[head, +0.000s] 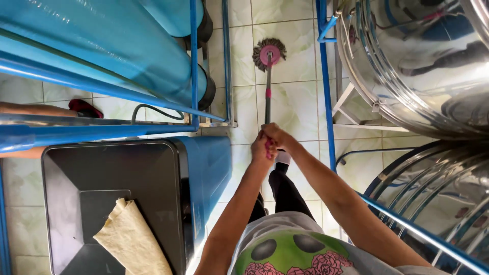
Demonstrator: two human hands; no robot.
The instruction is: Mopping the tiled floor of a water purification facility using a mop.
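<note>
A mop with a round grey-fringed, pink-centred head (269, 53) rests on the pale tiled floor (295, 102). Its thin dark handle (267, 104) with a pink band runs straight toward me. Both hands grip the near end of the handle: my left hand (262, 147) below and my right hand (277, 136) just above and over it. My dark trouser leg and white sock stand on the tiles under my hands.
Large blue cylinders (117, 46) lie in a blue metal frame at the left. A blue cabinet with a black top (117, 188) carries a folded yellow cloth (133, 239). Shiny steel tanks (423, 61) fill the right, behind blue rails (326, 91).
</note>
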